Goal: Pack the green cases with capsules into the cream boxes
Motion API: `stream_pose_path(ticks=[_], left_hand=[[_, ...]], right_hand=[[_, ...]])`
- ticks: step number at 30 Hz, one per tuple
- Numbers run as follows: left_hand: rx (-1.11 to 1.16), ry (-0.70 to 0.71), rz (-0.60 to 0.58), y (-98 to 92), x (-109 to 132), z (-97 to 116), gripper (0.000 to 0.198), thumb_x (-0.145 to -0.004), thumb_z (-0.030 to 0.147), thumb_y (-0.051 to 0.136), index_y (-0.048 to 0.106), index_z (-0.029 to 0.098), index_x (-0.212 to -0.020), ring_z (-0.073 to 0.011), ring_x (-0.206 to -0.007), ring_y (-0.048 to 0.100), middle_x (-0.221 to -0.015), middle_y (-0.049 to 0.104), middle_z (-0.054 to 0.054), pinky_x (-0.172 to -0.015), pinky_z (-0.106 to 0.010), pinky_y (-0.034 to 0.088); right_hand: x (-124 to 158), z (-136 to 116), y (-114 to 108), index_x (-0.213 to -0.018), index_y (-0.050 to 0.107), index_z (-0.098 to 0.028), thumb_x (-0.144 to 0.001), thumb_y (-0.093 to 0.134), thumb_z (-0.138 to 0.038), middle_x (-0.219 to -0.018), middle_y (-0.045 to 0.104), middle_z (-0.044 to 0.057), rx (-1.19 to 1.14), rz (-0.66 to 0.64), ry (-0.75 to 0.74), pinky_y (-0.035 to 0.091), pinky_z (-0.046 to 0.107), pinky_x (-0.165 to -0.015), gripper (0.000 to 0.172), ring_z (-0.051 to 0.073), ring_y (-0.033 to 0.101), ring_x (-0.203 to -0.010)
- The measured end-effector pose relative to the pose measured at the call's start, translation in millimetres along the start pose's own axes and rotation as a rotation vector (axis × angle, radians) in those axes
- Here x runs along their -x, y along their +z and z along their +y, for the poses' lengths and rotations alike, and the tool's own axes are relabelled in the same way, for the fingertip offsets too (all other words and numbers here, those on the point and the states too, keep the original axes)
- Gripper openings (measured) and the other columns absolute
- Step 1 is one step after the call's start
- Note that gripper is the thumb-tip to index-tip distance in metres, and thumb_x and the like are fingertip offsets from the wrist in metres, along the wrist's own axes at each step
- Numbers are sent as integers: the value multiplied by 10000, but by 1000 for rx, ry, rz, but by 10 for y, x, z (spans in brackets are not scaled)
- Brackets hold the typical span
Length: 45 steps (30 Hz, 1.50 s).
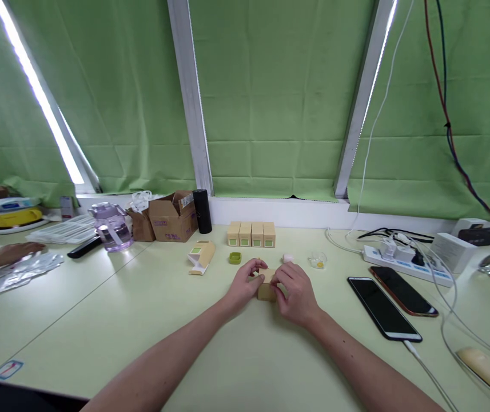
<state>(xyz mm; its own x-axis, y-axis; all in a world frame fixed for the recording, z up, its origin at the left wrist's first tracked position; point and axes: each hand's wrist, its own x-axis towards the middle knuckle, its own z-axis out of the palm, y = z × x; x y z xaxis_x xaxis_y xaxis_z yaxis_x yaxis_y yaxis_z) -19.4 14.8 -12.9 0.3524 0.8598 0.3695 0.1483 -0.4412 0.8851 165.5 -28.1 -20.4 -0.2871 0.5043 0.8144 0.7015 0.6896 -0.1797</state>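
Note:
Between my two hands a small brown cardboard box (266,292) stands on the pale table. The fingers of my left hand (247,281) are bent round its left side, the thumb near the top. My right hand (295,290) pinches the box's right side and top edge. Behind them lie a small green container (235,258), a pale pink item (288,258) and a clear dish (318,260) with something yellow in it. An opened small box (202,257) lies on its side to the left. Several closed small boxes (251,234) stand in a row at the back.
Two phones (384,309) (403,290), a power strip (407,265) and cables are on the right. At the back left stand a carton (172,217), a black cylinder (202,212) and a purple bottle (114,228). Another person's hand (17,252) rests at far left.

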Motion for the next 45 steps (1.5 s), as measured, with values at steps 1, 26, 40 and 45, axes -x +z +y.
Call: stream_pose_path(ticks=[1, 26, 40, 45], left_hand=[[-6, 4, 4, -3, -1, 4, 205, -834, 243, 613, 671, 220, -1029, -248, -1056, 583, -1124, 688, -74, -973, -378, 447], [-3, -51, 34, 6, -30, -84, 246, -899, 235, 563, 632, 227, -1135, -267, -1217, 603, -1264, 652, -108, -1065, -435, 445], [-99, -45, 44, -5, -30, -43, 239, -887, 273, 569, 649, 227, -1108, -251, -1145, 619, -1231, 671, -96, -993, -398, 468], [-142, -44, 69, -10, -30, -63, 232, -912, 314, 570, 643, 237, -1119, -247, -1131, 624, -1198, 687, -87, -975, -391, 455]], right_hand=[[3, 11, -1, -846, 559, -229, -793, 590, -61, -808, 602, 43, 1, -4, 4, 386, 373, -683, 178, 231, 506, -779], [22, 27, -29, -1017, 623, -204, -842, 616, -148, -925, 647, 72, 1, -88, -1, 406, 371, -738, 184, 233, 547, -828], [11, 55, -51, -1035, 601, -205, -834, 582, -112, -920, 636, 62, 21, -82, 44, 420, 372, -771, 223, 233, 551, -830], [22, 92, -44, -1033, 596, -202, -819, 555, -92, -906, 632, 62, 32, -72, 79, 431, 364, -756, 244, 236, 556, -835]])
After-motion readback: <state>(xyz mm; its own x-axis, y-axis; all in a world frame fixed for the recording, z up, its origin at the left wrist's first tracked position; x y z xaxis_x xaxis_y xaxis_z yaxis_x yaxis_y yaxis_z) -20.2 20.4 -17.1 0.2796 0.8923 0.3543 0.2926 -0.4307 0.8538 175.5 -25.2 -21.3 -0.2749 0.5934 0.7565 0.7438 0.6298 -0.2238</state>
